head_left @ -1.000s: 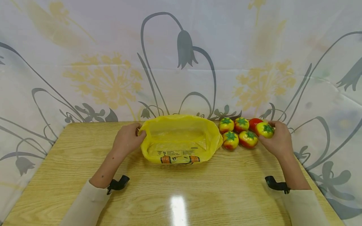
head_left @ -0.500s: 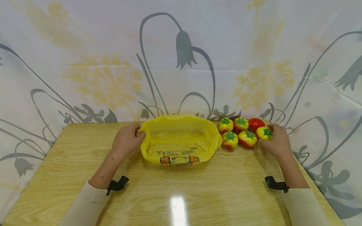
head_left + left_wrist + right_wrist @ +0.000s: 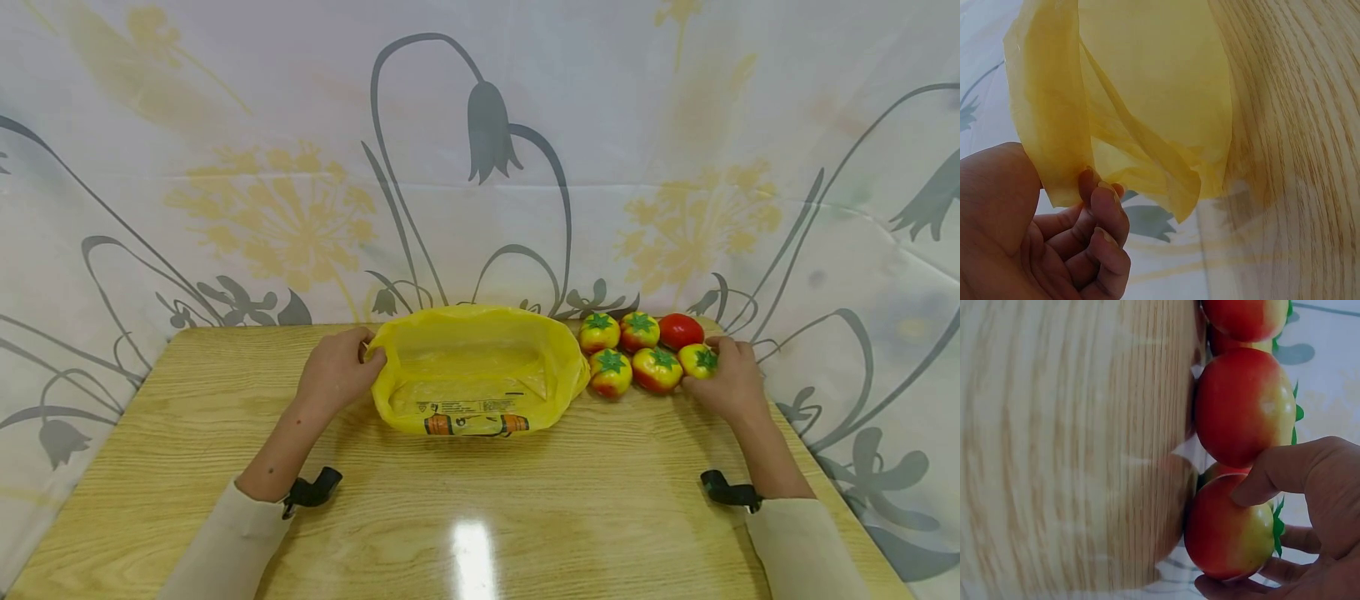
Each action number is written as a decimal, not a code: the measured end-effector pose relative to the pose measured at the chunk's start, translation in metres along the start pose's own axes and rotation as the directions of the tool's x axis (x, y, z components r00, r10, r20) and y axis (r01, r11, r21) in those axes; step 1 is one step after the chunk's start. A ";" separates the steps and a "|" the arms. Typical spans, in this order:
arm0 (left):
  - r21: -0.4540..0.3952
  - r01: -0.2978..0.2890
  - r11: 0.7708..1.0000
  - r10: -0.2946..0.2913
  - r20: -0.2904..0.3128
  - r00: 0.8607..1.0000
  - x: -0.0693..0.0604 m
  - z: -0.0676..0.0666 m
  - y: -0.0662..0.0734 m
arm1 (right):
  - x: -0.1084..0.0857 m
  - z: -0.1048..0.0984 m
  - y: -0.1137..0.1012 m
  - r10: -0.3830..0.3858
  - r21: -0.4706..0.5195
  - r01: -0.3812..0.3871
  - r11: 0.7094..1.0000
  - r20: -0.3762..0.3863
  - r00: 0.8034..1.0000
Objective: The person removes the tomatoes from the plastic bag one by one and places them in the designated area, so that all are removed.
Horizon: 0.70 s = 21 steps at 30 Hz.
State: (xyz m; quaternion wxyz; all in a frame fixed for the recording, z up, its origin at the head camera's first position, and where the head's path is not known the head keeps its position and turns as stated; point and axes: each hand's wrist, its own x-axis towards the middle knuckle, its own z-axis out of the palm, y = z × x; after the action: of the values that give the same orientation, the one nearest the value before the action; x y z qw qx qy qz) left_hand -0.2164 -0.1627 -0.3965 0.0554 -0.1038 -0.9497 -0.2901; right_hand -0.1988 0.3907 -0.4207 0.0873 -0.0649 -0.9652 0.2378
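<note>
A yellow plastic bag (image 3: pixel 468 367) stands on the table with its mouth wide, showing a bare inside. My left hand (image 3: pixel 341 371) pinches the left end of its rim; in the left wrist view the fingertips (image 3: pixel 1105 195) press the thin film against the thumb side. Right of the bag sit several red-and-yellow tomatoes with green leafy tops in two rows. My right hand (image 3: pixel 731 379) grips the front row's rightmost tomato (image 3: pixel 1229 528), thumb on one side and fingers round the other. That tomato touches or nearly touches its neighbour (image 3: pixel 1244 406) and appears to rest on the table.
Behind the gripped tomato lies a plain red one (image 3: pixel 681 331), its top not visible. The wooden table (image 3: pixel 405 517) meets a flower-printed cloth (image 3: pixel 300 167) at its back edge. Black wrist cameras hang under both wrists.
My right hand has lowered its tomato from in front of the red one into the right end of the front row. More of the red one shows. My left hand stays on the bag.
</note>
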 end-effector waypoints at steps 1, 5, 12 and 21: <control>0.000 0.000 1.000 0.000 0.000 1.000 0.000 0.000 0.000 | 0.000 0.001 0.000 -0.004 0.002 0.004 1.000 -0.003 1.000; 0.002 0.002 1.000 -0.002 0.002 1.000 0.000 0.000 0.000 | 0.000 0.002 0.000 -0.021 0.003 0.021 1.000 -0.014 1.000; 0.004 0.003 1.000 -0.003 0.007 1.000 0.000 0.001 0.000 | -0.001 0.001 0.000 -0.033 -0.003 0.033 0.999 -0.004 0.999; 0.005 -0.007 1.000 0.007 0.004 1.000 0.000 0.001 0.000 | -0.001 -0.002 -0.001 0.001 -0.017 0.000 1.000 0.046 0.999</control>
State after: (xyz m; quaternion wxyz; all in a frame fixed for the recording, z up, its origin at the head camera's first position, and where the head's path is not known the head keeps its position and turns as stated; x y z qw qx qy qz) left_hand -0.2163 -0.1623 -0.3969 0.0547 -0.1077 -0.9502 -0.2873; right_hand -0.1979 0.3904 -0.4185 0.0646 -0.0604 -0.9689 0.2310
